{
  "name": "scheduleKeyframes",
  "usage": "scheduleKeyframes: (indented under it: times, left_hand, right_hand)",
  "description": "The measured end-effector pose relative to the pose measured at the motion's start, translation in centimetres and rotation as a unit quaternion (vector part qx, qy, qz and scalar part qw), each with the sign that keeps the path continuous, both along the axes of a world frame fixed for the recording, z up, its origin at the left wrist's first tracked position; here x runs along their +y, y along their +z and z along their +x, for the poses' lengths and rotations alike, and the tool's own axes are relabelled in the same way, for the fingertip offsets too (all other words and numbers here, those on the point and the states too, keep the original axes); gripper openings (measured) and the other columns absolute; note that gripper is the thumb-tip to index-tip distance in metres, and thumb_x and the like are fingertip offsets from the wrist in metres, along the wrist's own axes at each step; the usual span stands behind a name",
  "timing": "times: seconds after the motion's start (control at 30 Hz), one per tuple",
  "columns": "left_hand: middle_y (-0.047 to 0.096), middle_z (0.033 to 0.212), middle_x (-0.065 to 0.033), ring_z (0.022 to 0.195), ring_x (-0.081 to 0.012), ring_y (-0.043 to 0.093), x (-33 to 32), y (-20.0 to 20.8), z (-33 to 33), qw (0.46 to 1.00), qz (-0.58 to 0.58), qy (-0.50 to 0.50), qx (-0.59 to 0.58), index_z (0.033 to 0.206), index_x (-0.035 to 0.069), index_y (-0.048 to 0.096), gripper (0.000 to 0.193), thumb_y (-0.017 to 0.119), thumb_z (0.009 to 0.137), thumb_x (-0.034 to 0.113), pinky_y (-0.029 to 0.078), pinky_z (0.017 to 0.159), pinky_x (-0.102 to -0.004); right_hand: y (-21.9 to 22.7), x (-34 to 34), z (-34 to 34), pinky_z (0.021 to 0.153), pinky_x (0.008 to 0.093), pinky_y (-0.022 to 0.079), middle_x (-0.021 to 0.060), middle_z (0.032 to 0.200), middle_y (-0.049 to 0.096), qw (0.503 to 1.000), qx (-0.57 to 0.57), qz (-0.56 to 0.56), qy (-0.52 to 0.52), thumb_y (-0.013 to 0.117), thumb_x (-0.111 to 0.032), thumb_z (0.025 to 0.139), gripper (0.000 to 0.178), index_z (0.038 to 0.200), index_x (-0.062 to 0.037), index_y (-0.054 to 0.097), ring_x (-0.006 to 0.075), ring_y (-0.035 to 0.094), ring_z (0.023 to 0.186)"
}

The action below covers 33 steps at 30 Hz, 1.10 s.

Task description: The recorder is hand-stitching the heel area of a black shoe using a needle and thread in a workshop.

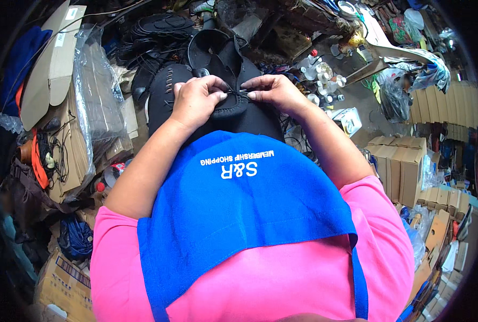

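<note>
A black shoe upper (231, 107) with a stitched seam around its toe rests on my lap, its toe towards me and its tall open collar (209, 45) standing away from me. My left hand (197, 98) is closed in a pinch at the left side of the shoe, with thumb and forefinger at its throat. From the right, my right hand (275, 94) pinches at the same spot, and a thin pale, needle-like glint shows by its fingertips. What exactly either hand grips is too small to make out. A blue apron (239, 198) covers my front.
Coiled black cords or straps (155, 33) lie at the far left. Flattened cardboard (48, 64) and clear plastic sheeting (96, 91) stand on the left. Small bottles (320, 75) cluster at the far right, near a white tub (348, 121). Cardboard boxes (397, 166) are stacked at the right.
</note>
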State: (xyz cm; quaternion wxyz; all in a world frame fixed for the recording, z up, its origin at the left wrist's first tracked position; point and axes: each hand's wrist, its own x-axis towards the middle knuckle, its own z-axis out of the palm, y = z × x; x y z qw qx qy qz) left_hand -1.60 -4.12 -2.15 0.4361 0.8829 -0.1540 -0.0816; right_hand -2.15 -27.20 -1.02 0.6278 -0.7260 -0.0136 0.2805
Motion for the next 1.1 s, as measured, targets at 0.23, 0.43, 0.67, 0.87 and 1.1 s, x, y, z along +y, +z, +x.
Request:
scheduleKeyframes:
  times: [0.23,0.43,0.67,0.87,1.1]
  left_hand:
    - [0.070,0.077,-0.0010,0.079,-0.0154,0.066,-0.4,-0.8,0.5,0.996,-0.044,-0.001,0.076,0.088,0.012,0.069,0.017,0.070,0.077,0.025,0.039,0.082,-0.0311]
    - [0.070,0.080,-0.0022,0.077,-0.0098,0.063,-1.1,0.8,0.6,0.993,-0.035,0.045,0.101,0.090,0.009,0.072,0.027,0.073,0.078,0.033,0.047,0.074,-0.0267]
    - [0.067,0.077,-0.0053,0.072,-0.0131,0.062,-1.0,0.3,0.1,0.996,-0.031,0.069,0.039,0.080,0.005,0.069,0.016,0.070,0.072,0.019,0.048,0.068,-0.0279]
    - [0.060,0.072,-0.0061,0.072,-0.0195,0.059,-0.9,-0.8,0.0,0.991,-0.077,0.082,-0.078,0.067,0.004,0.061,0.012,0.069,0.067,0.014,0.045,0.067,-0.0328]
    - [0.057,0.070,-0.0076,0.063,-0.0194,0.057,-0.7,0.0,-0.6,0.979,-0.057,0.080,-0.178,0.068,0.002,0.059,0.011,0.068,0.068,0.007,0.044,0.060,-0.0313]
  right_hand:
    - [-0.1,0.0,0.4,0.079,0.0228,0.049,0.0017,0.097,0.067,1.000,-0.007,-0.016,0.021,0.070,-0.009,0.083,0.030,0.111,-0.0019,0.064,0.0067,0.060,0.084]
    - [0.0,-0.7,0.8,0.085,0.0236,0.047,0.0020,0.102,0.066,0.998,-0.003,-0.010,0.059,0.069,-0.010,0.084,0.031,0.114,-0.0020,0.063,0.0074,0.060,0.091]
    - [0.3,-1.2,1.1,0.090,0.0255,0.045,0.0032,0.108,0.066,0.996,0.005,-0.011,0.088,0.067,-0.010,0.086,0.034,0.119,-0.0020,0.062,0.0088,0.059,0.097]
    - [0.3,-1.3,1.3,0.093,0.0257,0.043,0.0034,0.111,0.066,0.994,0.001,-0.016,0.109,0.065,-0.010,0.087,0.035,0.121,-0.0024,0.061,0.0087,0.058,0.100]
    - [1.1,-1.3,1.3,0.096,0.0262,0.041,0.0034,0.114,0.065,0.992,0.014,-0.044,0.115,0.065,-0.011,0.087,0.037,0.122,-0.0029,0.060,0.0088,0.057,0.105]
